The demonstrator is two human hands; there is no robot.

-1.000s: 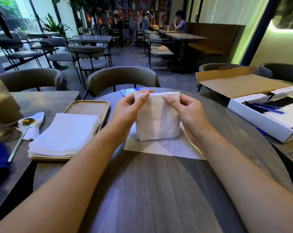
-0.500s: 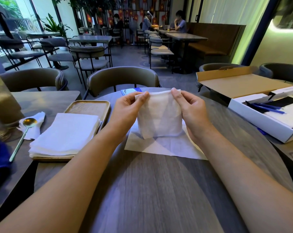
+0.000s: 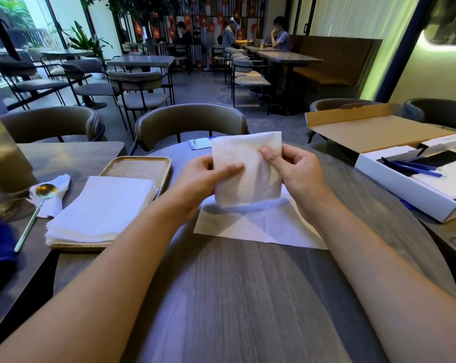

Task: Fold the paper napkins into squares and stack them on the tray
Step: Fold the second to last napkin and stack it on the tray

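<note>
**White napkin held above the table**

Both hands are pinching a folded napkin (image 3: 248, 169) upright over a flat sheet (image 3: 258, 226): left hand (image 3: 200, 179) gripping its left edge, right hand (image 3: 295, 171) its right. Stacked napkins (image 3: 101, 208) are lying on the wooden tray (image 3: 137, 166).

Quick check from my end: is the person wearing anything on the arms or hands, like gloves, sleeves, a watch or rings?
Nothing that shows. The left hand and right hand are bare, with no gloves and no rings on the visible fingers. Both forearms are uncovered right down to the frame edge, with no sleeve, watch or band in view.
</note>
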